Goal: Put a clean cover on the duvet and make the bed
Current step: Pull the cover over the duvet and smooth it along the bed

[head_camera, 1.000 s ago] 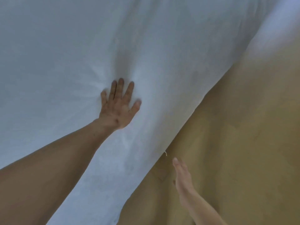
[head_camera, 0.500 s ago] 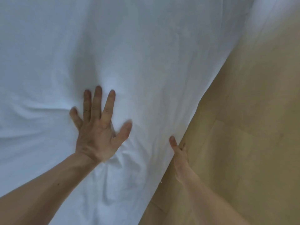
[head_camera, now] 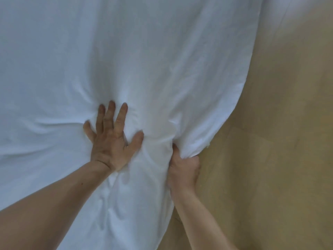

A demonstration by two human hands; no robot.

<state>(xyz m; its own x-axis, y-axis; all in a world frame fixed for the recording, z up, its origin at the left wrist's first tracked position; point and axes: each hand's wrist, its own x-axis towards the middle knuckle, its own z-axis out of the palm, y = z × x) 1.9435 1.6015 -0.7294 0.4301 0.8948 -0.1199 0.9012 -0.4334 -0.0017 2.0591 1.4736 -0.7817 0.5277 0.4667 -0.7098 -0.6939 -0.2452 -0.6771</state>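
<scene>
Two grips are on the duvet cover [head_camera: 153, 56], a plain white cloth that spreads out ahead of both and away to the left of my left grip [head_camera: 112, 141]. Further out it lies mostly smooth, with soft shallow folds. Close around my grips it is creased: wrinkles run outward from under my left palm, and a ridge of puckered cloth trails back between my two forearms.

My left grip is open, with the palm flat and the fingers spread and straight, pressing down so the cloth dimples. My right grip [head_camera: 183, 170] is closed round the cover's right edge, its fingers curled into a bunched handful. Just ahead of that fist the edge swells into a rounded bulge, then runs on away from me. To the right of my right grip is tan wooden floor [head_camera: 279, 150].

Half a second ago my right grip lay straight-fingered along the edge, only touching it; now it has gathered the cloth into a fist. A second ago it was off the cover altogether, over the floor. My left grip has kept its flat press throughout, and the creases around it are now deeper.
</scene>
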